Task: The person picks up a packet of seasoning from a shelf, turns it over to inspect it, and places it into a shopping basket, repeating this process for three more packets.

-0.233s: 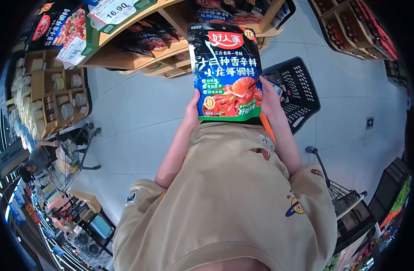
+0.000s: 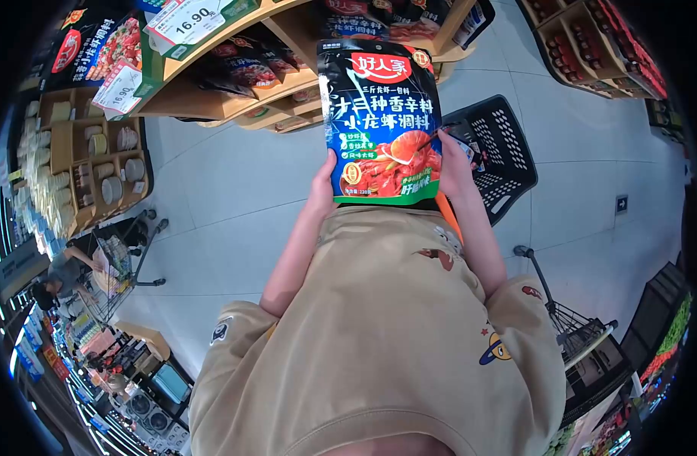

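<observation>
Glossy black-and-blue pouch with red logo, crayfish picture and green bottom band point(image 2: 382, 125): held in front of the person's waist, 12 to 1 o'clock in view, print facing up at the camera and reading upright.

Bare left hand point(image 2: 325, 182) on it at 8 o'clock, bare right hand point(image 2: 455, 163) at 4. Both pinch a side edge, thumbs toward the front; remaining fingers are behind the pouch, can't tell if spread or together.

Around the pouch: black perforated plastic basket point(image 2: 508, 152) at 3 o'clock, partly behind right hand. Light-wood curved shelf point(image 2: 183, 93) at 9 to 10, stocked with similar packs; white 16.90 price card point(image 2: 189, 26) on its edge at 10. Tan printed T-shirt point(image 2: 379, 327) at 6. Another person point(image 2: 66, 267) with a wire cart point(image 2: 109, 285) well off at 8.
</observation>
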Demonstrator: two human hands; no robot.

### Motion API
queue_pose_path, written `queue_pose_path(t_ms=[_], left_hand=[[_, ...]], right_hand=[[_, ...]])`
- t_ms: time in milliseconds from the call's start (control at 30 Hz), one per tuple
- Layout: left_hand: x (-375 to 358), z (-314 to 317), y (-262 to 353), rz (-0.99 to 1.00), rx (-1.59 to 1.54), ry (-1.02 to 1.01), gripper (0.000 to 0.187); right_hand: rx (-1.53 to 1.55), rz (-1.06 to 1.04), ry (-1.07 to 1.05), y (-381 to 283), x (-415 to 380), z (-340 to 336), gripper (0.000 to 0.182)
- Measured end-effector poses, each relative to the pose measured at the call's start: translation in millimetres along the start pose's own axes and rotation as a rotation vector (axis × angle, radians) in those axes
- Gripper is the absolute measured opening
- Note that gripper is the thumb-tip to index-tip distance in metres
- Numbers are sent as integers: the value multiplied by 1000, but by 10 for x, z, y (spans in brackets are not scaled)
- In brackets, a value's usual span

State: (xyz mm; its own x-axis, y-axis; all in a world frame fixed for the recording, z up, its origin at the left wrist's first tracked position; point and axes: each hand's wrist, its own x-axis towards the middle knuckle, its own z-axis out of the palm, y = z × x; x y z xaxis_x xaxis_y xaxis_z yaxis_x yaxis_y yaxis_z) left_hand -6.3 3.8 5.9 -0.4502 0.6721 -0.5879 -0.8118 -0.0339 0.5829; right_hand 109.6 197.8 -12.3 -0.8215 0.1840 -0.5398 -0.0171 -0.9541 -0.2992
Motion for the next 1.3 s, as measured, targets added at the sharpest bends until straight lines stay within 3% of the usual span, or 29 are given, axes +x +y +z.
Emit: queue_pose_path(t_ms=[167,267,500,600,1067,1300], left_hand=[[5,-2,-5,-1,15,-25,51],[57,-20,36,-18,-15,-60,51],[29,-128,271,-51,22,-93,51],[-11,-206,364,-57,-16,-152,52],[-65,-633,588,-68,-43,-197,51],[-173,-774,618,-56,-21,-205,51]], right_hand=[[7,2,-36,21,-38,-8,33],[-20,-45,69,21,-44,61,33],[51,-87,-5,150,-68,292,29],[-19,-95,108,237,-40,397,28],[-43,-91,6,621,119,608,31],[-70,-80,51,788,134,675,32]])
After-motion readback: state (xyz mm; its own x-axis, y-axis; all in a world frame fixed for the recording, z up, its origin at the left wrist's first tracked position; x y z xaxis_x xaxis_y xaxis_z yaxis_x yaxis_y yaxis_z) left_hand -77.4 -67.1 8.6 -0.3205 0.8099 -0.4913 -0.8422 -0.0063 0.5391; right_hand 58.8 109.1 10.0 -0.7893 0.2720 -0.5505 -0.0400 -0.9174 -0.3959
